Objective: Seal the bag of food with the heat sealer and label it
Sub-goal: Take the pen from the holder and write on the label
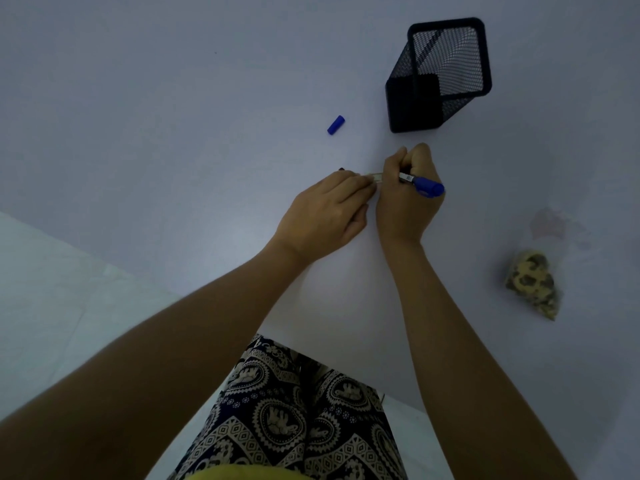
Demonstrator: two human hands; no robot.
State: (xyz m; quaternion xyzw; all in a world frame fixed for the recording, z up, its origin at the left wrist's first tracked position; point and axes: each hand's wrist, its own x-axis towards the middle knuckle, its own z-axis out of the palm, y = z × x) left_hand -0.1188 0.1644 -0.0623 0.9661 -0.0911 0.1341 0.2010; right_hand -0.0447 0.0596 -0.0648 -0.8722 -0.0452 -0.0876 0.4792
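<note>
Step in hand: labelling, by my reading. Right hand [408, 199] grips 1 uncapped blue marker [420, 181]; left hand [325, 213] pins small label [377, 176], mid-table [173, 98]. Bag of food [531, 284] lies apart, toward right edge. Next: finish writing, affix label to bag.

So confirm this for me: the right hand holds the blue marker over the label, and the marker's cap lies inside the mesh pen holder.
Wrong on the cap. The head view shows the blue cap lying on the table, left of the mesh pen holder. The right hand does hold the blue marker over the label.
</note>
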